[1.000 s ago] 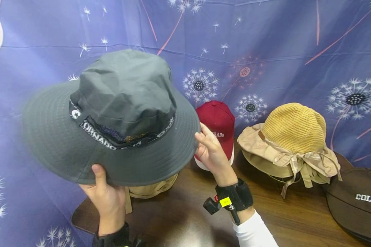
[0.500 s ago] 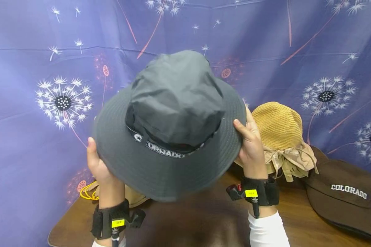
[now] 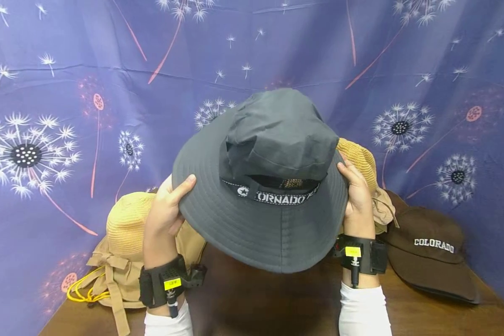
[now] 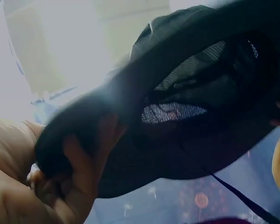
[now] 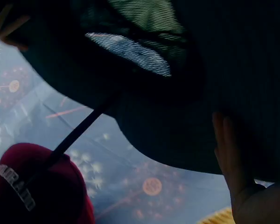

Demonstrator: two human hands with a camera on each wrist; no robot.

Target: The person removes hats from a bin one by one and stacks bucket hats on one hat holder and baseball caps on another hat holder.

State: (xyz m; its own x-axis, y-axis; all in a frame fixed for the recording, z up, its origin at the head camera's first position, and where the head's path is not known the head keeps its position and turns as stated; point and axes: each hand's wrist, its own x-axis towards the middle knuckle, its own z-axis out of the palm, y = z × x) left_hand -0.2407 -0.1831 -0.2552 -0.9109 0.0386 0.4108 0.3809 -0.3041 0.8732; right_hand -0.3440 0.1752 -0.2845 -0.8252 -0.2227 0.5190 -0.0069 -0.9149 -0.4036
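Dandelion-print backdrop (image 3: 252, 42), wooden table (image 3: 269, 308). Gray hat (image 3: 277, 140) up above table — crown up, lettered band toward head camera, brim's long axis left-right. Left hand (image 3: 165, 205) and right hand (image 3: 358, 200) grip opposite brim edges, thumbs on top. Left yellow hat (image 3: 126, 226) partly behind left arm; right yellow hat (image 3: 366, 163) mostly blocked — brown cap (image 3: 430, 252) beside it.

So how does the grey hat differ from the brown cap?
The grey hat is held up by left hand and right hand; the brown cap sits on the table. The grey hat has a wide brim; the brown cap, a front peak. Both carry white lettering.
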